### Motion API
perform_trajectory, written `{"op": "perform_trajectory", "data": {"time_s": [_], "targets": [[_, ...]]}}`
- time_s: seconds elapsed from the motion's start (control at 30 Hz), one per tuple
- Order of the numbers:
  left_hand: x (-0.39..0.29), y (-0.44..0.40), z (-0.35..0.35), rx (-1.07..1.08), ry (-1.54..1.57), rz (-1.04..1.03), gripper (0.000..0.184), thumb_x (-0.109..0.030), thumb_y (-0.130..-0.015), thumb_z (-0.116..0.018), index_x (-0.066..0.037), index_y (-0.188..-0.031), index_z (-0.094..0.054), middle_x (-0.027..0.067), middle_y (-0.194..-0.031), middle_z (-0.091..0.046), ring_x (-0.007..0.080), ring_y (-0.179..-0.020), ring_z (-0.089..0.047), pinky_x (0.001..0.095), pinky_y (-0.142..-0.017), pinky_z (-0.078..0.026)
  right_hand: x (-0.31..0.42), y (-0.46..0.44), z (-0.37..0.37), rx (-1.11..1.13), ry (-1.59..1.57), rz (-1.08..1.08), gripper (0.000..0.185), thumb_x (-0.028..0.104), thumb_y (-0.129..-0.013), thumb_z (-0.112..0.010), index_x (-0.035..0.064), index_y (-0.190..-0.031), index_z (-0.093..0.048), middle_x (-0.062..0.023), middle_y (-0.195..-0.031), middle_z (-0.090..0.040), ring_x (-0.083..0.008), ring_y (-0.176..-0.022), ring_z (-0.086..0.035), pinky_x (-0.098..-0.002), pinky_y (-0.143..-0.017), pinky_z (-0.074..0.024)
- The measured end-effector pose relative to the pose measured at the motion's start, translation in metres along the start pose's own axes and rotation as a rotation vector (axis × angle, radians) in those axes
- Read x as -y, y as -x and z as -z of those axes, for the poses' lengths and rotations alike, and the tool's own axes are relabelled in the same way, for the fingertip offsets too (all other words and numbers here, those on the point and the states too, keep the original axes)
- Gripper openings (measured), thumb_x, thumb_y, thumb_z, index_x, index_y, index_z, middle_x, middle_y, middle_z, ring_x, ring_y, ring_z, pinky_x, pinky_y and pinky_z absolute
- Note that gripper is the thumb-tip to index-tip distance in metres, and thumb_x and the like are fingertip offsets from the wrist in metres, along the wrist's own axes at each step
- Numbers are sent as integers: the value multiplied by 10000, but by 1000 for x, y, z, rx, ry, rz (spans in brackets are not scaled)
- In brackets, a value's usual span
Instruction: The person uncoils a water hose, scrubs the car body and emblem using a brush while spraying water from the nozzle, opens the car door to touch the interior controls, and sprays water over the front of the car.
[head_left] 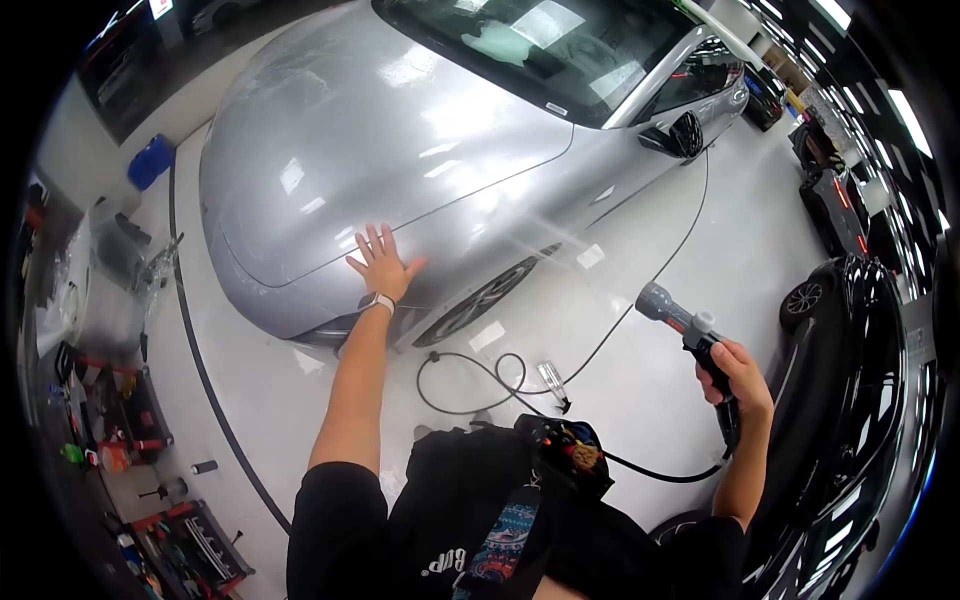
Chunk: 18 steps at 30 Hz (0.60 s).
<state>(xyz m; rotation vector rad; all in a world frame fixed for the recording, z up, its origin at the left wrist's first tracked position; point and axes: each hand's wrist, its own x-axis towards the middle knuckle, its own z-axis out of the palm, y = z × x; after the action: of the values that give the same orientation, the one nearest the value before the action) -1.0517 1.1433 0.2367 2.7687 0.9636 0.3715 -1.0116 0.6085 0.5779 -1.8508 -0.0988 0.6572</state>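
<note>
My left hand [385, 266] lies spread, palm down, on the front fender of a silver car [450, 150], just by the hood seam. A pale watch [377, 301] is on that wrist. Off to the right, my right hand [738, 378] is wrapped round the black handle of a spray gun [680, 318]. Its wide grey nozzle points up and left at the car, not touching it. Faint pale streaks fan between nozzle and fender. A black hose [660, 477] runs from the handle base towards my waist. Glossy patches and wrinkle-like marks show on the hood.
Thin hose loops [455, 410] lie on the floor beside the front wheel [490, 300]. A tool pouch [570, 455] hangs at my waist. Close on my right stands a black car [850, 400]. Tool trays [190, 545] and a blue canister [151, 162] are at left.
</note>
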Motion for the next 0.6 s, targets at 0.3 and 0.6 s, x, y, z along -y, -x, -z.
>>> {"op": "perform_trajectory", "data": {"time_s": [0.3,0.6], "targets": [[3,7,-5,-55,-30,-21,1070,-696,-821,-597,-54,-1556,-160,238,-1614,-79,468,-1481,-28,757,-1066,-94,-28,-5,-14,65,9,-79,313,328,-1004,-521,32,-1086,-579,-13,-703,-536,-91,-488,-492,-236,-451,-388],[7,-2,-6,62,-89,-57,1185,-709,-774,-645,-23,-1560,-82,270,-1613,-26,495,-1475,-20,756,-1071,-114,-121,-29,20,-283,-186,2,325,390,-1009,-497,69,-989,-541,10,-688,-527,-72,-481,-477,-231,-453,-383]]}}
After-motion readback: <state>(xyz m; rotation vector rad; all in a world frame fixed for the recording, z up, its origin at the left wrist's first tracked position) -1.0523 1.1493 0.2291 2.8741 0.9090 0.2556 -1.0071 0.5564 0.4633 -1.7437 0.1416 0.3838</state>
